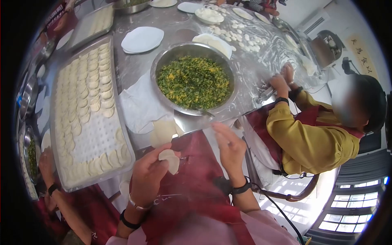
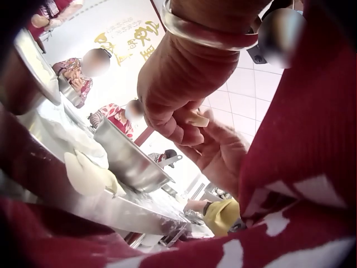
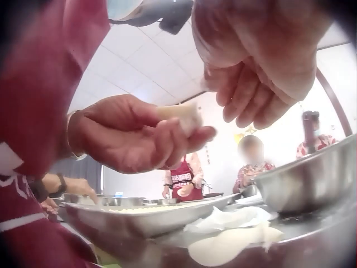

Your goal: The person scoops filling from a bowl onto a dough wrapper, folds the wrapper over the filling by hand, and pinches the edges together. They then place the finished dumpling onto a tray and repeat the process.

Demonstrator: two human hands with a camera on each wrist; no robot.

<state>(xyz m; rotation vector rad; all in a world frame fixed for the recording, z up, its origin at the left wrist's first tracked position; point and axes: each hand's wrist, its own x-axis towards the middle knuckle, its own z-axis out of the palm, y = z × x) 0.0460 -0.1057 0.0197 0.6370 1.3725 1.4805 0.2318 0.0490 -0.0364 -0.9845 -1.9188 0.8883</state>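
A folded, half-round dumpling (image 1: 169, 161) is held between the thumb and fingers of my left hand (image 1: 148, 175), above the apron. In the right wrist view the left hand (image 3: 136, 134) pinches the pale dumpling (image 3: 179, 116) from below. My right hand (image 1: 231, 152) is raised to the right of it, apart from the dumpling, fingers extended and holding nothing. Flat dough wrappers (image 1: 163, 132) lie at the table edge beside a white cloth (image 1: 143, 104). Beyond them stands a steel bowl (image 1: 153, 83) of chopped green and yellow filling (image 1: 194, 81).
A tray (image 1: 131, 153) with rows of dumplings stands at the left. White plates (image 1: 143, 39) and floured dough pieces (image 1: 241, 36) lie farther back. A person in a yellow top (image 1: 318, 143) works at the right; another person's arm (image 1: 67, 208) reaches in at the lower left.
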